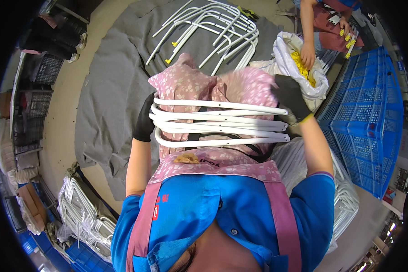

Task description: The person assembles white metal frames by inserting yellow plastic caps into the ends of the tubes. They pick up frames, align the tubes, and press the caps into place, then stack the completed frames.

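Several white bent tubes [213,117] with small holes near their ends lie side by side across my lap, over a pink flowered apron [186,86]. My left hand [143,119], in a dark glove, is closed against their curved bends at the left; its fingers are partly hidden behind the tubes. Beside the straight tube ends at the right is my right hand [291,99], also gloved. Its fingers are smeared and partly hidden. The apron cloth next to it is blurred too.
More white bent tubes [222,34], some with yellow caps, lie ahead on a grey cloth [109,90]. A co-worker's hand [307,55] reaches into a white sack [321,87] of yellow parts. Blue crates [362,122] stand at the right; wrapped tubes [84,208] lie at lower left.
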Available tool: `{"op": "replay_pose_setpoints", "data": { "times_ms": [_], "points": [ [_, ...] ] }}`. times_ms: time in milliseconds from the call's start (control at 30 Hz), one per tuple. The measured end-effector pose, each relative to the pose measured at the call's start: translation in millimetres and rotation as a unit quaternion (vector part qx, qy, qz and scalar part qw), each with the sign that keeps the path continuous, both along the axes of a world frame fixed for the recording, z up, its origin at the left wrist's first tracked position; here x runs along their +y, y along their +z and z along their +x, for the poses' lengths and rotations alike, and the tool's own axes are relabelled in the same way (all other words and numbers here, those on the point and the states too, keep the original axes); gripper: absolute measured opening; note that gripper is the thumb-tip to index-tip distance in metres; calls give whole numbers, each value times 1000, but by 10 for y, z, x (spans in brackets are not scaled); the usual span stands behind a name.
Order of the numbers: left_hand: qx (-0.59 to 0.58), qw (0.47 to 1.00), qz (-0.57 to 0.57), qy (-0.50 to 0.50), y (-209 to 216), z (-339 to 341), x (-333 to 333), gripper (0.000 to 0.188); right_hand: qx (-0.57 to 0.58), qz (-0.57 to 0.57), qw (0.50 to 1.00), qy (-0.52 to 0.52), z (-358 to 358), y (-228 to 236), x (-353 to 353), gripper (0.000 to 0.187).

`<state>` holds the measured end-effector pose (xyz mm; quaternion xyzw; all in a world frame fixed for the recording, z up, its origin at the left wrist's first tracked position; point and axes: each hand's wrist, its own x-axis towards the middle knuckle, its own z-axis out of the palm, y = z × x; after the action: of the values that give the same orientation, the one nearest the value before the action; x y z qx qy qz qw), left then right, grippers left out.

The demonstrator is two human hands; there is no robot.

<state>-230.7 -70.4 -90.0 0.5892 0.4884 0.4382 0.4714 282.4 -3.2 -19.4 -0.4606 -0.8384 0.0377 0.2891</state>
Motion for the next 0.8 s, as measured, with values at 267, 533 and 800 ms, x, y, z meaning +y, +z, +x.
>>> {"op": "replay_pose_setpoints", "data": {
  "times_ms": [267, 533, 800],
  "points": [
    [-197, 972, -124, -33, 136, 48, 0, 47, -115, -148, 916, -355, 1258, 234, -783, 51],
    [-251, 948, -172, 89, 122, 140, 13, 50, 31, -66, 988, -135, -86, -28, -568, 53],
    [-354, 899, -241, 91, 170, 155, 147, 53, 137, -211, 962, -105, -273, -414, -435, 55]
  ]
}}
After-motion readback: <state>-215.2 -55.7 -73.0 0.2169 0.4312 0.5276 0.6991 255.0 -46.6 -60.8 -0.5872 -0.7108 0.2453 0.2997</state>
